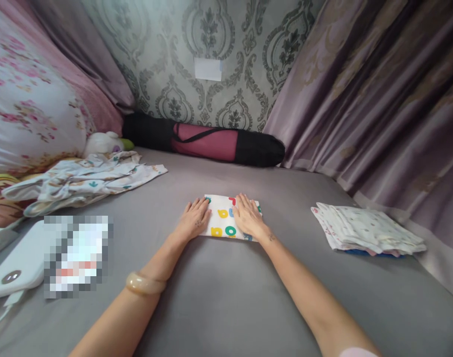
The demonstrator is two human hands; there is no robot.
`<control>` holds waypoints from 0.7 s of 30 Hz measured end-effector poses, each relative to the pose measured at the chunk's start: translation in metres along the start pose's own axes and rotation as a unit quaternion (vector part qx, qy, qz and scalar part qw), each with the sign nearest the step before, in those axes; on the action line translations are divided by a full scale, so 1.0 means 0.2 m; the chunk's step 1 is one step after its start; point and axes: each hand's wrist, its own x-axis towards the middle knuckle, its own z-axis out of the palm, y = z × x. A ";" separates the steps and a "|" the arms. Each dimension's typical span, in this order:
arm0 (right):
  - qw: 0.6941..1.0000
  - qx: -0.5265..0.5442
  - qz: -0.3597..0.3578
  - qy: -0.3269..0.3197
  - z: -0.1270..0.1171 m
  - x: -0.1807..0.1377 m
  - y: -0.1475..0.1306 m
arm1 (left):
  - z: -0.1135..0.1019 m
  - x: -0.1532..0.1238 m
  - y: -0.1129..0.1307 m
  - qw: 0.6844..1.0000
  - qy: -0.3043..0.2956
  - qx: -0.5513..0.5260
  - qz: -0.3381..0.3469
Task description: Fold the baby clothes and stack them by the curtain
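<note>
A white cloth (221, 225) printed with colourful letters lies folded into a flat rectangle on the grey sheet (219, 297). My left hand (195, 218) rests flat over its left edge, fingers stretched out. On its right part my right hand (249, 216) is laid flat, palm down, fingers pointing away from me. Neither hand grips the cloth. The undersides of both palms are hidden. A pale bangle (145, 284) circles my left forearm.
Folded patterned clothes (368, 230) are stacked at the right. Rumpled printed clothing (88, 178) lies at the left, near a white power bank (29, 258) with a cable and a pixelated object (80, 255). A black and maroon long bag (206, 142) lies along the wall.
</note>
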 end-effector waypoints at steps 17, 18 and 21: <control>0.999 0.013 -0.020 -0.022 0.10 0.04 -0.08 | -0.02 0.00 0.00 0.999 0.005 -0.038 -0.017; 0.999 0.011 -0.019 -0.024 0.09 0.04 -0.10 | -0.02 0.01 0.00 0.999 0.010 -0.050 -0.018; 1.000 0.009 -0.028 -0.007 0.07 0.06 -0.19 | -0.01 0.02 -0.01 0.995 0.029 -0.088 -0.026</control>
